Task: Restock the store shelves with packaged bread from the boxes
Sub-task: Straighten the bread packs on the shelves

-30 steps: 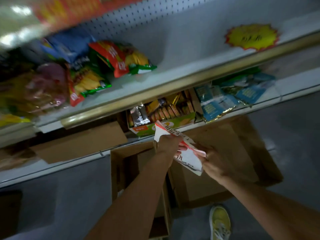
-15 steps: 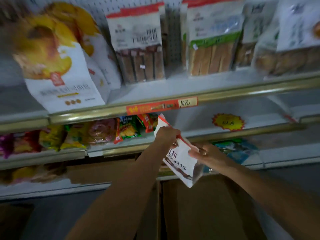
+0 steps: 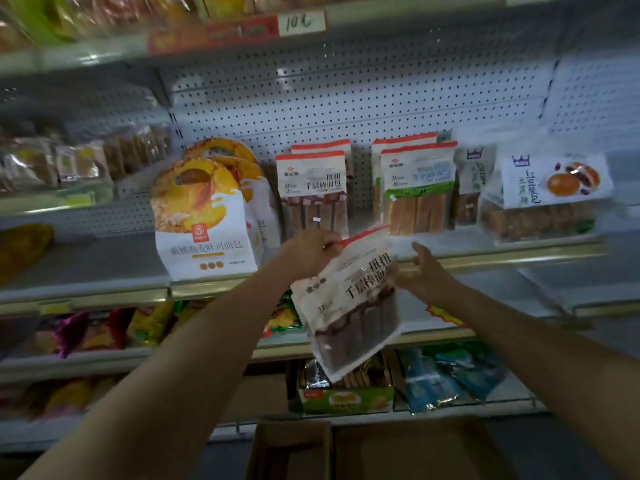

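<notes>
Bread shelf [image 3: 346,268] taken as landmark; gold front rail runs across mid-frame

Held in front of that rail, just below its edge and not yet on the shelf: one bread pack [image 3: 349,299], red-topped, tilted, dark sticks showing through the clear lower half. Left hand [image 3: 304,252] pinching the pack's top left corner, fingers curled round the red seal. Right hand [image 3: 420,275] at the pack's right edge, thumb up and fingers loosely spread; whether gripping or only steadying, cannot tell

Already standing on the shelf, directly behind the held pack: matching red-topped packs [image 3: 313,192], at least two deep. Right of those, green-banded packs [image 3: 415,188]; left, yellow-fronted bags [image 3: 204,220]. Bare shelf in front of the matching stack, seemingly room for this pack

Below the shelf, at frame bottom: cardboard boxes [image 3: 377,448], flaps seen, contents hidden

Judged: partly stocked, this pack mid-delivery, placement left; remaining stock in boxes unknown
</notes>
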### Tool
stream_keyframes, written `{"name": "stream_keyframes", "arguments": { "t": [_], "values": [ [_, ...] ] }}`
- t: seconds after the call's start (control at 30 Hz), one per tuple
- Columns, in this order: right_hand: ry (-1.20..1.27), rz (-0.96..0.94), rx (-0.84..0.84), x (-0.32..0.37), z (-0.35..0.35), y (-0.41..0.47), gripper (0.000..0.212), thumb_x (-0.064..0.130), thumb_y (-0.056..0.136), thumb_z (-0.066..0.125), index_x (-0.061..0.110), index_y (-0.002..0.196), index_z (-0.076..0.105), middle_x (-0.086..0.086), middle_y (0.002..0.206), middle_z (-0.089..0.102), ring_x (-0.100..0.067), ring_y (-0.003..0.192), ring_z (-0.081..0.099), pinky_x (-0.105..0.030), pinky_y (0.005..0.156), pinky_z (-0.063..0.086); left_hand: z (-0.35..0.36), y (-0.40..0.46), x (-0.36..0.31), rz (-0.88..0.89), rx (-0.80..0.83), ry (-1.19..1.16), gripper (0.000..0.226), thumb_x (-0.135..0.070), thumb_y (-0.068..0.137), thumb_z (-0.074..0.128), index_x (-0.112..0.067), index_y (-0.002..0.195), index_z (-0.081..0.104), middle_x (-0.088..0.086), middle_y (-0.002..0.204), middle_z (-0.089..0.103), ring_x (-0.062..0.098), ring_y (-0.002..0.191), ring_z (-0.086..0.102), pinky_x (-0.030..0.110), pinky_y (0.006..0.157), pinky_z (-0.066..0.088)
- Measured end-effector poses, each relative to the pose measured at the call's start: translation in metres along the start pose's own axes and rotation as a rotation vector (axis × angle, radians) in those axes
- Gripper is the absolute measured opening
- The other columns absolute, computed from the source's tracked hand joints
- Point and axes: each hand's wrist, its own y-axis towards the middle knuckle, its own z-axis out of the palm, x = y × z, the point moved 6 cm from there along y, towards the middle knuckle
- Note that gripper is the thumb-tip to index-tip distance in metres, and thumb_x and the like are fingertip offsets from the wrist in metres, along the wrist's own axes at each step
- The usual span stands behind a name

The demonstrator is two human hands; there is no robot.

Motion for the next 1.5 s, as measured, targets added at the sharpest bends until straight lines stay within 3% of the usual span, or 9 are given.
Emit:
{"name": "stream_keyframes", "arguments": {
  "t": [0.1,0.23,0.5,0.67,0.77,0.93,1.13,1.37,1.5],
  "values": [
    [0.067,-0.034,0.008,0.039,-0.007,-0.016,0.099,0.041,0.078,0.077,0.026,0.155,0.015,-0.004,0.155,0.028,-0.023,0.138,0.036,-0.035,0.105,0.038,-0.036,-0.005,-0.006,0.102,-0.074,0.083,0.021,-0.027,0.103,0.046,-0.02,0.087,0.057,-0.002,0.078,0.05,0.024,0.081,0.052,0.035,0.069,0.042],
    [0.223,-0.096,0.084,0.086,0.001,-0.038,0.033,0.032,0.088,0.069,0.033,0.118,0.055,0.01,0.115,0.058,0.002,0.09,0.054,-0.027,0.085,0.041,-0.081,-0.023,-0.011,0.272,-0.229,-0.015,0.023,-0.034,0.101,0.041,-0.025,0.081,0.05,-0.008,0.068,0.046,0.02,0.067,0.048,0.035,0.063,0.04],
    [0.456,-0.135,-0.194,0.116,0.014,-0.055,0.004,0.018,0.092,0.065,0.021,0.094,0.067,0.004,0.1,0.068,-0.012,0.09,0.065,-0.03,0.078,0.052,-0.099,-0.048,-0.006,0.267,-0.292,-0.078,0.025,-0.034,0.103,0.046,-0.029,0.078,0.049,-0.01,0.068,0.05,0.014,0.068,0.046,0.038,0.064,0.041],
    [0.418,-0.151,-0.278,0.129,0.024,-0.065,0.01,0.018,0.095,0.061,0.014,0.087,0.066,-0.006,0.086,0.072,-0.018,0.076,0.069,-0.038,0.076,0.056,-0.088,-0.058,0.016,0.204,-0.372,-0.299,0.019,-0.029,0.096,0.062,-0.026,0.077,0.06,-0.013,0.065,0.054,0.005,0.064,0.051,0.034,0.063,0.041],
    [0.393,-0.157,-0.328,0.134,0.02,-0.07,0.016,0.021,0.095,0.06,0.006,0.095,0.066,-0.006,0.083,0.073,-0.022,0.077,0.071,-0.041,0.075,0.058,-0.072,-0.076,0.042,-0.013,-0.45,-0.751,0.026,-0.04,0.091,0.067,-0.021,0.109,0.068,-0.008,0.106,0.067,0.015,0.1,0.064,0.033,0.082,0.055],
    [0.533,-0.142,-0.405,0.138,-0.003,-0.067,0.013,0.02,0.094,0.063,0.023,0.083,0.068,0.005,0.076,0.073,-0.015,0.074,0.071,-0.034,0.069,0.058,0.024,-0.12,0.099,-0.595,-0.267,-1.416,0.083,-0.081,0.084,0.024,-0.034,0.151,0.035,0.004,0.161,0.026,0.036,0.147,0.02,0.064,0.115,0.014],
    [0.684,-0.097,-0.392,0.154,-0.009,-0.038,0.004,0.019,0.095,0.062,0.019,0.095,0.066,0.002,0.086,0.071,-0.012,0.073,0.068,-0.027,0.056,0.052,0.081,-0.113,0.073,-0.612,0.031,-1.75,0.08,-0.083,0.081,0.03,-0.022,0.118,0.067,0.015,0.134,0.06,0.036,0.12,0.054,0.057,0.105,0.039],
    [0.586,-0.104,-0.081,0.14,0.004,0.001,0.041,0.022,0.076,0.077,0.02,0.116,0.064,0.001,0.113,0.072,-0.018,0.112,0.063,-0.049,0.11,0.037,0.095,-0.076,0.09,-0.563,-0.029,-1.804,0.087,-0.084,0.07,0.056,-0.022,0.131,0.062,0.017,0.132,0.062,0.039,0.123,0.056,0.06,0.107,0.04],
    [0.369,-0.034,0.074,0.103,0.017,0.024,0.031,0.007,0.077,0.075,0.029,0.095,0.061,0.014,0.097,0.064,-0.013,0.106,0.053,-0.036,0.097,0.035,0.1,-0.053,0.091,-0.494,-0.01,-1.776,0.084,-0.083,0.071,0.056,-0.02,0.127,0.066,0.019,0.13,0.062,0.04,0.12,0.058,0.059,0.103,0.045]
  ]
}}
